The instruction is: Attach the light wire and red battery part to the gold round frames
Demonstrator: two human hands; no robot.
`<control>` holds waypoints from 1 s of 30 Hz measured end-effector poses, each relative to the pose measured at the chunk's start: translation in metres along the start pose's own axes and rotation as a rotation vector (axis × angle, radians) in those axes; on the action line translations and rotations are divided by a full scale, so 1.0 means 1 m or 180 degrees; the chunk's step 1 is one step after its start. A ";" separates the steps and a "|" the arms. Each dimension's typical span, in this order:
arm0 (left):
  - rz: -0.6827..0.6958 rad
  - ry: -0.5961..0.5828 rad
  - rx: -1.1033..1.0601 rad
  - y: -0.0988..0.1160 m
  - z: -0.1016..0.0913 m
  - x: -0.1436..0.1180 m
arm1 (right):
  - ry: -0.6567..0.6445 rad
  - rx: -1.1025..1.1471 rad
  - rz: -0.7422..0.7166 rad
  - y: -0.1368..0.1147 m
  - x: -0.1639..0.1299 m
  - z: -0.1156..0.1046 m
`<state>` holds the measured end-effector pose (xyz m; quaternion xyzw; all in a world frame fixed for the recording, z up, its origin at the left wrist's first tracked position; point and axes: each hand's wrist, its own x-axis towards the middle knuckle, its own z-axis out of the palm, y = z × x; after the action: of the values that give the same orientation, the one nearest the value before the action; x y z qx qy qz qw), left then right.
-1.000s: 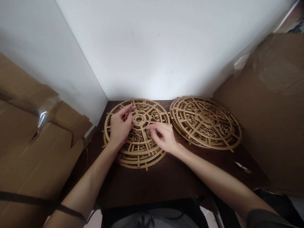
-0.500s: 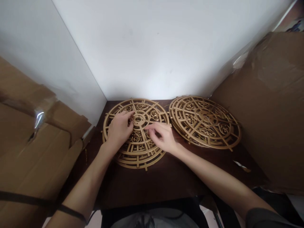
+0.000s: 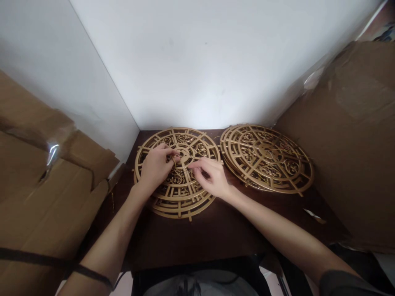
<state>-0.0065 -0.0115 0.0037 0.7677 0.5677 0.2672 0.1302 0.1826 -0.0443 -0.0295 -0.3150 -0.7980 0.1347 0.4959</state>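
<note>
Two piles of round gold openwork discs lie side by side on a dark table. Both my hands are over the centre of the left disc pile (image 3: 179, 215). My left hand (image 3: 156, 165), at the left of the hub, pinches a thin gold string (image 3: 175, 156) between thumb and fingers. Across the hub, my right hand (image 3: 212, 176) is closed with thumb and forefinger together, where a fine strand of the string appears to reach. The string's exact path is too thin to follow. The right disc pile (image 3: 267, 154) lies untouched beside my right hand.
A small knife-like tool (image 3: 314, 216) lies on the dark table (image 3: 197, 242) at the right. Cardboard boxes stand at the left (image 3: 46, 205) and right (image 3: 345, 144). A white wall (image 3: 197, 65) rises behind the discs. A gold cord (image 3: 112, 201) hangs by the left cardboard.
My left hand has shifted slightly right, its fingertips nearer the hub, and a loop of string now shows below them. My right hand has barely moved.
</note>
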 end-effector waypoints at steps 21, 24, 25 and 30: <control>-0.0095 0.0051 0.0655 0.002 -0.005 0.000 | -0.0016 0.0012 -0.0044 0.000 0.000 0.000; -0.0049 0.0265 0.0785 0.004 -0.007 -0.001 | -0.0012 0.0007 -0.0048 0.000 0.000 0.000; -0.0047 0.0325 0.0796 0.004 -0.007 -0.001 | -0.0014 0.0006 -0.0047 0.001 0.000 0.000; -0.0084 0.0339 0.0777 0.002 -0.008 -0.003 | -0.0027 0.0005 -0.0045 0.002 0.000 0.001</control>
<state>-0.0103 -0.0155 0.0109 0.7550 0.6122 0.2348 0.0090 0.1826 -0.0427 -0.0312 -0.3084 -0.8021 0.1333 0.4937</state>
